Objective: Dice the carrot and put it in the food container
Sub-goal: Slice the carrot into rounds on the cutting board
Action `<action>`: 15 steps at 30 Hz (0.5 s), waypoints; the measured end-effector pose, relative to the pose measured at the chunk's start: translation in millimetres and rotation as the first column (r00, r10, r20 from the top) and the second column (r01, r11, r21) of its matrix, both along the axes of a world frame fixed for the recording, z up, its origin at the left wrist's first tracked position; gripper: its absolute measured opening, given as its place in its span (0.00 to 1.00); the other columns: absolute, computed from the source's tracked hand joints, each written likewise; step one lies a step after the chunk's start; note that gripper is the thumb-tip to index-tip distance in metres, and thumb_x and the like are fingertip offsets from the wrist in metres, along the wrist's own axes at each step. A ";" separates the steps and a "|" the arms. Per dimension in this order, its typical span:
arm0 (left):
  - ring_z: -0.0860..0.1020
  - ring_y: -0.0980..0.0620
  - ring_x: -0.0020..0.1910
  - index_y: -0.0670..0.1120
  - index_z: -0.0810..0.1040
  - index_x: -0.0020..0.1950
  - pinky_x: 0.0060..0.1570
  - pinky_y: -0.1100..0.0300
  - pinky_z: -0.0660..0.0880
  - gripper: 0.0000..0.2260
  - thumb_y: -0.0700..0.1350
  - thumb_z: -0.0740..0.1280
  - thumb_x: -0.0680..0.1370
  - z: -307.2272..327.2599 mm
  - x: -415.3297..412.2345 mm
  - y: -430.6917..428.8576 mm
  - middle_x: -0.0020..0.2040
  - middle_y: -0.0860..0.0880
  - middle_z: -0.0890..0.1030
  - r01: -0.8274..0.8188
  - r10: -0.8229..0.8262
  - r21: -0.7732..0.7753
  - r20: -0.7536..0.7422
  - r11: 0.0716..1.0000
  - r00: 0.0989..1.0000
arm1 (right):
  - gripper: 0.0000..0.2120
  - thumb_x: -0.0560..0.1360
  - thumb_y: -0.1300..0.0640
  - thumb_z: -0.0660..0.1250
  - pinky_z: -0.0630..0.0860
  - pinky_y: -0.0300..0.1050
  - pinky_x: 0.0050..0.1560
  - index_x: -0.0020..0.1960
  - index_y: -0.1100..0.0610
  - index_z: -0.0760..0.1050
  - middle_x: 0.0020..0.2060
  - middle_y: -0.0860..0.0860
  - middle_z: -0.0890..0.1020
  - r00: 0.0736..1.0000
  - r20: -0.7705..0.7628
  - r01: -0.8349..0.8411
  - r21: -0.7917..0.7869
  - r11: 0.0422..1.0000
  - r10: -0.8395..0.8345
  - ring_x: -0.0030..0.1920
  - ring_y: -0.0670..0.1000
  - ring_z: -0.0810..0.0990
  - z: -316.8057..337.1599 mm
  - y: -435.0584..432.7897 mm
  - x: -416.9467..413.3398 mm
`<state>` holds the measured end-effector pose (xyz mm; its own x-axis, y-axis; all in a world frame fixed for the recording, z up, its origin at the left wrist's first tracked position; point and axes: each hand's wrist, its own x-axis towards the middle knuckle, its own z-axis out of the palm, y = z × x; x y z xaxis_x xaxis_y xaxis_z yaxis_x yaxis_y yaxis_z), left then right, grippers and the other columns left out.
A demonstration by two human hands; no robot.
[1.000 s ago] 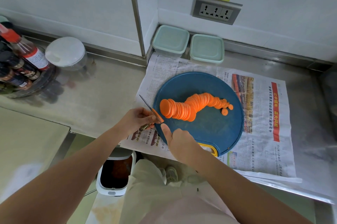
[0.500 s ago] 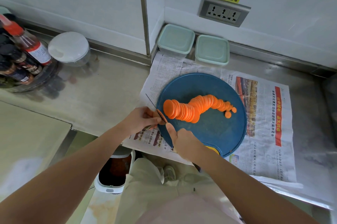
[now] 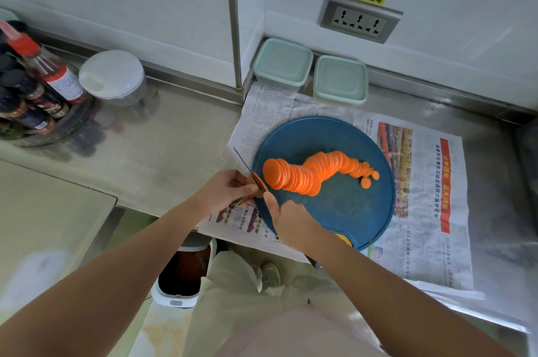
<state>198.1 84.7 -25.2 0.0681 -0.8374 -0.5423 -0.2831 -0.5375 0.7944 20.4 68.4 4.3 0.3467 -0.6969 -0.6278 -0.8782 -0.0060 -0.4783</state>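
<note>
Both hands meet: the right hand [image 3: 286, 212] curls round the knife [image 3: 247, 167] handle, forefinger up the spine, and the left hand [image 3: 225, 190] pinches the last carrot stub [image 3: 256, 180] against the blade, likely to steady it. Just right of the fingertips, the carrot rounds [image 3: 308, 174] lie shingled on the cutting board [image 3: 343, 211], their row running away rightward, thin end farthest.

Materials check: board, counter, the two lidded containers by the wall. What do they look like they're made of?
Board: likely plastic, matte blue, uniform colour with no grain.
Counter: probably stainless steel, brushed, dull grey, with blurred reflections of the bottles.
Containers: apparently plastic, with translucent bodies and pale green satin lids.
</note>
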 end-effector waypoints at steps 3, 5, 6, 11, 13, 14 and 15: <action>0.83 0.49 0.46 0.44 0.77 0.50 0.56 0.50 0.78 0.12 0.52 0.70 0.73 -1.7 -0.2 -1.4 0.46 0.45 0.83 0.005 -0.005 -0.004 0.008 1.000 1.000 | 0.28 0.81 0.39 0.46 0.65 0.37 0.34 0.31 0.56 0.65 0.26 0.52 0.68 0.996 0.006 0.092 -0.012 0.996 -0.092 0.26 0.47 0.67 -7.2 -1.8 4.7; 0.83 0.49 0.45 0.44 0.77 0.50 0.55 0.51 0.78 0.13 0.52 0.70 0.73 -1.5 0.2 -1.8 0.46 0.45 0.83 0.003 -0.003 -0.006 0.004 1.000 1.000 | 0.28 0.81 0.39 0.46 0.65 0.37 0.34 0.31 0.56 0.65 0.27 0.52 0.68 0.994 0.007 0.109 0.012 0.994 -0.109 0.27 0.47 0.68 -8.5 -3.4 5.3; 0.83 0.50 0.45 0.44 0.77 0.50 0.54 0.51 0.78 0.14 0.53 0.70 0.73 -1.4 0.5 -1.7 0.46 0.46 0.83 0.006 -0.006 -0.004 0.002 1.000 1.000 | 0.27 0.81 0.39 0.46 0.65 0.36 0.34 0.32 0.56 0.65 0.27 0.52 0.68 0.991 0.010 0.133 0.033 0.991 -0.133 0.27 0.47 0.68 -8.8 -3.4 5.7; 0.83 0.48 0.45 0.45 0.77 0.49 0.55 0.48 0.78 0.23 0.62 0.69 0.64 1.0 3.4 -1.0 0.45 0.45 0.83 0.024 -0.024 -0.008 -0.008 1.000 1.000 | 0.28 0.80 0.38 0.46 0.65 0.35 0.34 0.32 0.55 0.65 0.27 0.52 0.69 0.984 0.009 0.179 0.031 0.983 -0.179 0.27 0.48 0.69 -7.2 -3.0 8.7; 0.83 0.47 0.46 0.45 0.77 0.50 0.56 0.46 0.78 0.24 0.62 0.69 0.64 -0.5 4.5 -0.4 0.46 0.45 0.83 0.027 -0.027 -0.006 -0.013 1.000 1.000 | 0.24 0.81 0.40 0.46 0.68 0.37 0.36 0.33 0.50 0.64 0.29 0.53 0.70 0.978 0.038 0.202 0.046 0.978 -0.203 0.29 0.47 0.70 -1.7 -0.5 5.6; 0.83 0.47 0.46 0.44 0.77 0.50 0.56 0.46 0.78 0.25 0.62 0.69 0.65 0.0 5.0 0.2 0.47 0.45 0.83 0.027 -0.027 -0.003 -0.021 1.000 0.999 | 0.20 0.82 0.42 0.45 0.72 0.39 0.38 0.34 0.45 0.61 0.31 0.54 0.71 0.964 0.075 0.251 0.059 0.966 -0.255 0.31 0.47 0.72 -0.3 1.0 5.1; 0.83 0.47 0.46 0.44 0.77 0.52 0.56 0.47 0.78 0.25 0.62 0.68 0.65 0.1 5.2 0.5 0.47 0.45 0.83 0.024 -0.024 -0.001 -0.035 1.000 0.999 | 0.18 0.83 0.43 0.45 0.75 0.42 0.40 0.35 0.43 0.59 0.34 0.55 0.72 0.953 0.093 0.281 0.080 0.956 -0.288 0.33 0.48 0.73 0.1 2.1 4.6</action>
